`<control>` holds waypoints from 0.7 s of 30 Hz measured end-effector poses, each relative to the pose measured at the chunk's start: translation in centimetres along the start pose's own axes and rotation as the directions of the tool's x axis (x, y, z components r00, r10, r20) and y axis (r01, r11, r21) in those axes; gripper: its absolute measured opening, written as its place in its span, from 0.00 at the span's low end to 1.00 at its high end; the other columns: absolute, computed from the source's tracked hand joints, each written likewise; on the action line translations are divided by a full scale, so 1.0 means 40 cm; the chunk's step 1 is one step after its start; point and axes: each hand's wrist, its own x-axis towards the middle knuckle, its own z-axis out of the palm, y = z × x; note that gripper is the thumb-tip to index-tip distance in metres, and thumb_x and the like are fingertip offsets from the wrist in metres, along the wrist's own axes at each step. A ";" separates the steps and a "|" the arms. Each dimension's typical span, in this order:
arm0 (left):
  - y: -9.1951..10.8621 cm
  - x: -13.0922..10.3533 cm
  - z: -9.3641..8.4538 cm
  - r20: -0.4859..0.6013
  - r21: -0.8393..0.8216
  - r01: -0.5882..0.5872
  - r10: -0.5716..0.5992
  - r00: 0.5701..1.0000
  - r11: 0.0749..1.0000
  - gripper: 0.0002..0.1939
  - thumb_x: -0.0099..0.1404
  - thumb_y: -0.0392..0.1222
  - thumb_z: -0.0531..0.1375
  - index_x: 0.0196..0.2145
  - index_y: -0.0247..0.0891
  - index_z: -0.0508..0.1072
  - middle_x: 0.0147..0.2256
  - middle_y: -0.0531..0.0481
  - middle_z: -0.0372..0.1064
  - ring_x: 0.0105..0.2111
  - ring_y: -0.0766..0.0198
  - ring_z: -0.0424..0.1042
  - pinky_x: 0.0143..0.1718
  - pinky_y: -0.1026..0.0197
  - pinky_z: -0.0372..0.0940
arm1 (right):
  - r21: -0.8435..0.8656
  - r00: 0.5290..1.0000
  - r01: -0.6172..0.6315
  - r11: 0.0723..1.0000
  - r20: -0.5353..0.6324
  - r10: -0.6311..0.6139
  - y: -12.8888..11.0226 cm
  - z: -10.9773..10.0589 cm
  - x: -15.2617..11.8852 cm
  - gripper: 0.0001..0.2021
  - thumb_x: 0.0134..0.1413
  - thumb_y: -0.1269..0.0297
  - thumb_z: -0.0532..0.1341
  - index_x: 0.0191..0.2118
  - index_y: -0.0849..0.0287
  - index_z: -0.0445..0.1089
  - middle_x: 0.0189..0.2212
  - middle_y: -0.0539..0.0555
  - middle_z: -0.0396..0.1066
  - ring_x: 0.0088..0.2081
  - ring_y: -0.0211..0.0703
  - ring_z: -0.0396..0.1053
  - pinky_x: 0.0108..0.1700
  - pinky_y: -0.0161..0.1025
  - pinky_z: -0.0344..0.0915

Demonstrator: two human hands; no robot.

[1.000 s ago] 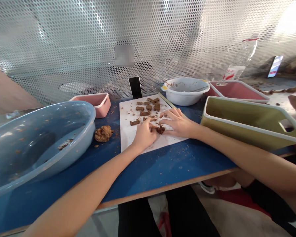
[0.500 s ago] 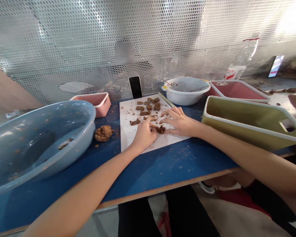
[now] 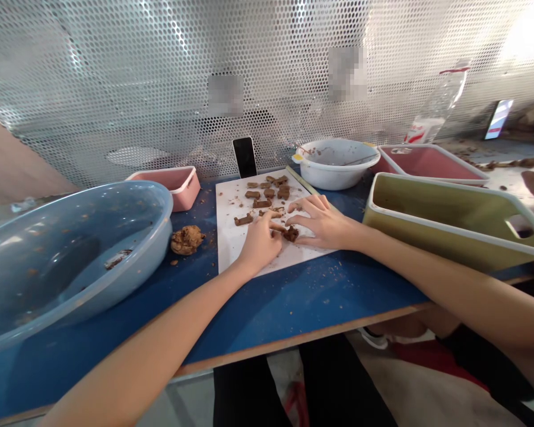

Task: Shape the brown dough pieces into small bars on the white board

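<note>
On a white board (image 3: 229,249), a small brown dough piece (image 3: 291,233) lies between my two hands. My left hand (image 3: 261,240) is closed on its left end, the index finger and thumb at the dough; part of the piece is hidden behind the fingers. My right hand (image 3: 323,225) reaches in from the right with fingers spread and curved, the tips close to the dough's right end. Whether they touch it I cannot tell. Beyond the hands lie several brown bone-shaped pieces (image 3: 262,203) and scattered crumbs.
Left of the board sit a brown dough lump (image 3: 187,240), a large blue basin (image 3: 160,207) and a pink box (image 3: 189,187). A phone (image 3: 245,158) leans behind. A white basin (image 3: 333,177), a pink tray (image 3: 440,169), a green bin (image 3: 418,234) and a plastic bottle (image 3: 436,110) stand right.
My right hand has shifted very slightly, its fingers still spread beside the dough. My left hand stays in place at the piece.
</note>
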 end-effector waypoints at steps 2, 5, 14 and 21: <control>-0.001 0.000 0.000 -0.003 -0.001 -0.001 0.001 1.000 1.000 0.29 0.65 0.20 0.60 0.60 0.39 0.75 0.45 0.45 0.86 0.48 0.49 0.84 0.61 0.43 0.74 | 0.003 1.000 -0.010 1.000 -0.006 0.010 -0.003 0.002 0.001 0.19 0.75 0.48 0.65 0.61 0.51 0.77 0.64 0.64 0.70 0.61 0.65 0.65 0.62 0.64 0.65; 0.000 0.000 0.000 -0.005 0.002 0.002 -0.002 1.000 1.000 0.29 0.64 0.20 0.59 0.60 0.40 0.75 0.45 0.45 0.86 0.47 0.49 0.84 0.61 0.42 0.74 | 0.016 1.000 -0.023 1.000 -0.010 0.023 -0.007 0.000 0.003 0.19 0.74 0.48 0.65 0.61 0.51 0.77 0.64 0.64 0.70 0.61 0.65 0.65 0.63 0.64 0.65; 0.004 -0.001 -0.002 -0.015 0.039 0.004 -0.003 1.000 0.999 0.26 0.65 0.21 0.60 0.58 0.38 0.77 0.38 0.46 0.85 0.46 0.49 0.83 0.59 0.43 0.74 | 0.082 0.992 -0.114 0.990 -0.038 0.117 -0.009 -0.035 0.001 0.23 0.70 0.44 0.69 0.60 0.52 0.78 0.63 0.65 0.70 0.63 0.68 0.65 0.62 0.65 0.65; -0.002 0.001 -0.001 -0.011 -0.004 0.003 -0.003 1.000 1.000 0.29 0.63 0.19 0.58 0.59 0.38 0.76 0.47 0.42 0.86 0.50 0.49 0.82 0.62 0.42 0.73 | 0.084 0.995 -0.095 0.992 0.019 0.094 -0.008 -0.043 -0.003 0.20 0.71 0.51 0.67 0.61 0.55 0.77 0.64 0.66 0.69 0.62 0.69 0.66 0.62 0.66 0.65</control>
